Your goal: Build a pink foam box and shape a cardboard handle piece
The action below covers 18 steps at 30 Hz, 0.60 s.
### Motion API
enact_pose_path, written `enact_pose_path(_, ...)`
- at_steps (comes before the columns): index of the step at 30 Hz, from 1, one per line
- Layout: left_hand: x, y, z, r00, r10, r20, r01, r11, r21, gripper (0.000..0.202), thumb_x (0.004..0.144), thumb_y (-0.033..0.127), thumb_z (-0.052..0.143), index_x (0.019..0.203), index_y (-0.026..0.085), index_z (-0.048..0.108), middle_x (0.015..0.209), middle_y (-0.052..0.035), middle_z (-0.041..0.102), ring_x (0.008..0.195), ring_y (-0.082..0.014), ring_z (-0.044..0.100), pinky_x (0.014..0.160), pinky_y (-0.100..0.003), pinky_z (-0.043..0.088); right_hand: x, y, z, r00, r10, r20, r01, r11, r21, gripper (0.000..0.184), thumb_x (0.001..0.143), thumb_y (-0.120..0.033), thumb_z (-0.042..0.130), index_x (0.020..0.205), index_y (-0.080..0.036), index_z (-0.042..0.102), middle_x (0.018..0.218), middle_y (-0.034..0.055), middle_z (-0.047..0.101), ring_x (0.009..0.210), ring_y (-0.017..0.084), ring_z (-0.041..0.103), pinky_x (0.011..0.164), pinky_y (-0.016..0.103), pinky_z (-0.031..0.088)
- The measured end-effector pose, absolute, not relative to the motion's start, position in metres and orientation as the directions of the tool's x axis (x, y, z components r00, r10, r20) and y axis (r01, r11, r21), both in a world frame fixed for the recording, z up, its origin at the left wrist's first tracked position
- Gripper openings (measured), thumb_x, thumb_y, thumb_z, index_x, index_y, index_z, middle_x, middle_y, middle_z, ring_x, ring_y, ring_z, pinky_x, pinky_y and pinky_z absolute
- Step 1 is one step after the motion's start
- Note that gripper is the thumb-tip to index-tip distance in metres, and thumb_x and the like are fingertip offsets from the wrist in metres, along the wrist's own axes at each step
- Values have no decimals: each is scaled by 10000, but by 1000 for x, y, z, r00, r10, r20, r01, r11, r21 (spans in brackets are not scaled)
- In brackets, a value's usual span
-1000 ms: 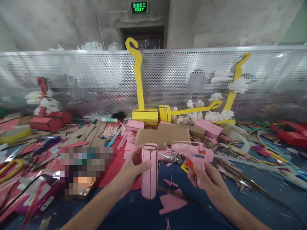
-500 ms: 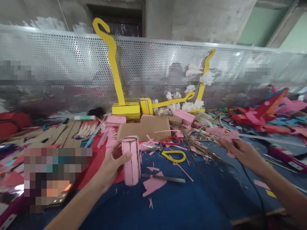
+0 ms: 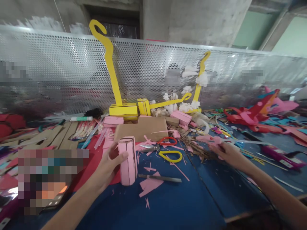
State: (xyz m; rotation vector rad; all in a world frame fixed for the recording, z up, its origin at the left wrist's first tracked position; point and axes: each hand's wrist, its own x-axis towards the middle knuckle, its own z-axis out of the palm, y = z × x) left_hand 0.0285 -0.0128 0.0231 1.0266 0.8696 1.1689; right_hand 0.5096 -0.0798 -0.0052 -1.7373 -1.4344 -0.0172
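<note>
My left hand point(image 3: 107, 164) is closed around an upright pink paper cylinder point(image 3: 129, 160) with dark lines down its sides, its base resting on the blue tabletop point(image 3: 182, 204). Far to the right, my right hand point(image 3: 224, 150) reaches out low over the table. Its fingers are on a pink glue gun point(image 3: 211, 139), which lies among paper scraps and is blurred. A thin black cord point(image 3: 211, 191) runs back from there across the blue surface towards me.
Scissors with red and yellow handles point(image 3: 168, 148) and a flat metal blade point(image 3: 159, 178) lie between my hands, amid pink offcuts. Behind are a cardboard sheet point(image 3: 141, 127), yellow hooked paper models point(image 3: 120, 105) and a perforated metal screen point(image 3: 59, 70). Red and pink scraps point(image 3: 254, 116) pile up at the right.
My right hand has carried the glue gun from beside the cylinder far out to the right and down onto the table. The view turned right. The left hand kept the cylinder.
</note>
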Motion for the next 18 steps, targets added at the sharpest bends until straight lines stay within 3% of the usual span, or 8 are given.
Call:
enact_pose_path(3,29,-12,20,177,984,-27,-306,81,949,800,625,404,920,1328,231,580,1313,-119,683,1168,-323,666,954,-440,567,513,-75,-13,241,877,416,859,7,-513,612,753,-791,617,551,-221,524,478,-30,469,476,135,404,514,306,301)
enact_pose_path(6,30,-12,19,160,987,-33,-316,82,945,786,619,405,923,1310,241,586,1300,-106,692,1150,-307,674,951,-419,567,513,-74,-14,229,876,425,892,-14,-452,593,785,-796,566,583,-244,488,516,-12,482,509,161,417,545,330,312)
enact_pose_path(9,30,-13,20,188,982,-36,-313,94,945,802,625,393,923,1332,246,573,1268,-98,705,1125,-299,682,959,-431,562,512,-81,-4,203,887,416,910,-14,-414,508,845,-716,571,653,-248,527,582,33,561,557,195,492,601,356,366)
enact_pose_path(12,31,-15,23,192,981,-16,-322,78,944,816,615,396,929,1339,247,582,1197,-95,732,1097,-306,691,962,-449,561,509,-102,6,200,902,382,910,-27,-413,397,934,-601,540,886,-221,644,799,109,699,732,247,660,712,362,449)
enact_pose_path(15,32,-16,26,151,989,2,-334,49,941,771,602,404,933,1291,245,624,1152,-84,750,1112,-311,689,965,-433,564,492,-133,4,345,794,500,918,-175,-355,362,921,-590,573,1010,-244,634,1003,155,720,889,301,706,756,400,489)
enact_pose_path(18,33,-16,29,168,986,5,-330,52,943,703,614,386,929,1240,233,646,1180,-85,745,1154,-312,676,969,-416,566,449,-155,-5,392,638,663,920,-244,-308,225,951,-517,545,983,-298,590,925,121,700,848,304,686,737,427,500)
